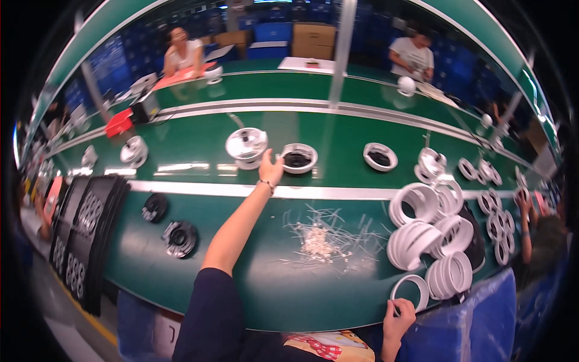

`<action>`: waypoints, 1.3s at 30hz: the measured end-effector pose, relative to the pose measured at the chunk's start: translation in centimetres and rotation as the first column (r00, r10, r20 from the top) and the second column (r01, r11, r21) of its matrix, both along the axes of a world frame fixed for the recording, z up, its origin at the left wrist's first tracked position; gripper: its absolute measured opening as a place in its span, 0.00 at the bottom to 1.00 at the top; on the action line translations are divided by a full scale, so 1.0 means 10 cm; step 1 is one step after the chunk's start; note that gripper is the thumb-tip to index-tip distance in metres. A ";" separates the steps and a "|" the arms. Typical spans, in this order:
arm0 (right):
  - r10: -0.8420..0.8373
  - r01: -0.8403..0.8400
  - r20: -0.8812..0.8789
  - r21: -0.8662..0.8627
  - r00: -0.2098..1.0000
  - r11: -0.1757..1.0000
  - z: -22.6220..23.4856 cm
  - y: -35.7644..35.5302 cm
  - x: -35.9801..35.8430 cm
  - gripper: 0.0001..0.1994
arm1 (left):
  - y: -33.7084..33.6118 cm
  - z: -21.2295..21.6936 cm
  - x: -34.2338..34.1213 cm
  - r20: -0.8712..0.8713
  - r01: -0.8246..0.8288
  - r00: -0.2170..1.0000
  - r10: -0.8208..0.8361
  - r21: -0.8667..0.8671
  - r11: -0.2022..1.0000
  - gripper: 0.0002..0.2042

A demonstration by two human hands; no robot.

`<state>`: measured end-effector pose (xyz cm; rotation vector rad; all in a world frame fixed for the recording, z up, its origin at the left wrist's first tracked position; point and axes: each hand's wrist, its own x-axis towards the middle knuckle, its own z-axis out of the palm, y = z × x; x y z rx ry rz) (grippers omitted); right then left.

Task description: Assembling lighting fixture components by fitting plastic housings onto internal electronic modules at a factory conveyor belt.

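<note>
My left hand [272, 169] reaches across to the green conveyor, fingers apart. Its fingertips are by a white round lamp-like housing [246, 145], and its thumb is close to the rim of a white ring with black parts inside [299, 158]; whether it touches either I cannot tell. At the front edge of the bench, my right hand [400, 318] pinches the lower left rim of a plain white ring [423, 288], which stands tilted on edge. Stacks of similar white rings [416, 241] rise just beyond that hand.
A pile of thin white wires with connectors [319, 240] lies mid-bench. Two black round parts [180, 239] sit left of my arm. Black trays [84, 235] lean at the far left. Another white ring [380, 157] rests on the conveyor. Co-workers [413, 55] sit opposite; others are at both sides.
</note>
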<state>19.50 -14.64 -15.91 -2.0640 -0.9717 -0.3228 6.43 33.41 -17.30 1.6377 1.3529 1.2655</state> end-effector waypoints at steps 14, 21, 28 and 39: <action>0.234 -0.261 0.220 0.102 0.947 0.960 0.65 0.12 -0.34 0.02 | -1.13 0.58 -3.28 -0.794 0.198 0.568 -0.215 -0.122 0.973 0.33; 0.930 -0.958 0.236 0.025 0.283 0.285 0.56 0.99 -0.85 0.06 | -1.31 0.40 -3.01 -0.753 -0.022 0.658 0.017 0.003 1.000 0.23; 0.997 -0.940 0.032 -0.338 -0.067 -0.052 0.33 1.07 -0.95 0.10 | -1.47 0.40 -2.65 -0.780 -0.188 0.625 -0.003 -0.155 0.970 0.17; 0.857 -0.794 -0.263 -0.560 0.443 0.238 0.51 1.20 -1.25 0.51 | -1.25 0.28 -2.49 0.059 0.174 0.984 -0.166 -0.496 0.851 0.06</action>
